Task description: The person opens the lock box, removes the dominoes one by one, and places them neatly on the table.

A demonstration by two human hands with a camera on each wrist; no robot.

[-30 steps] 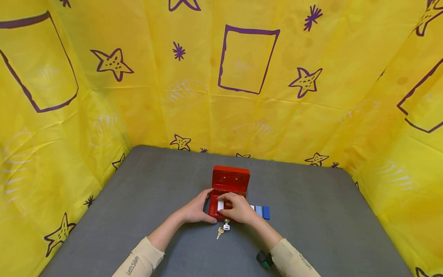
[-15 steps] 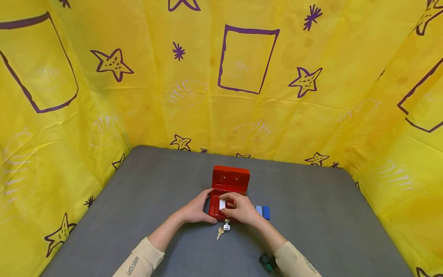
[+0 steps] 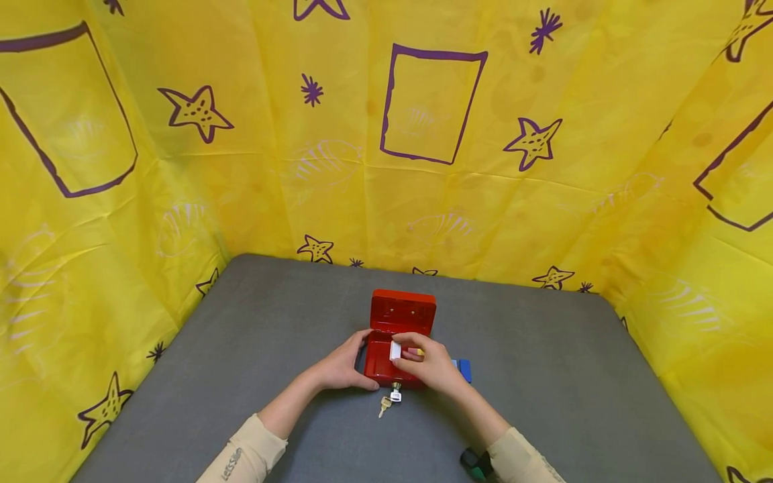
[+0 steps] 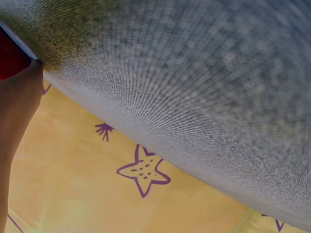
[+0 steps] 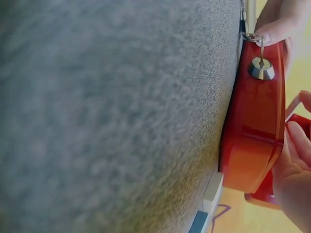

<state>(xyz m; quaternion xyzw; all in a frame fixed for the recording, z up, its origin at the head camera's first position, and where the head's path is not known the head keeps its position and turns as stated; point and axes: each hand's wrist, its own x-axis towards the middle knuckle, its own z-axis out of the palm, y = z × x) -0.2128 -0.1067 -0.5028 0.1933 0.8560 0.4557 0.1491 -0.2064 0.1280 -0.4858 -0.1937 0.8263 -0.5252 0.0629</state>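
A red metal cash box [image 3: 379, 359] stands on the grey table with its lid [image 3: 401, 315] raised. My left hand [image 3: 341, 365] grips its left side, thumb at the front corner and fingers at the back. Above the box's interior my right hand [image 3: 430, 363] pinches a small white block [image 3: 395, 351] between thumb and fingers. A bit of yellow shows behind those fingers; what it belongs to is hidden. A key [image 3: 395, 396] sits in the front lock [image 5: 261, 69], with a second key [image 3: 384, 404] hanging from its ring onto the table.
Right of the box lies a blue block [image 3: 465, 370], partly covered by the right hand. The right wrist view shows a white block [image 5: 213, 189] beside the box. A yellow patterned cloth [image 3: 338, 201] encloses the table's back and sides.
My right hand has moved right and slightly up with the white block, from the box's left part toward its middle. The left hand has stayed on the box.
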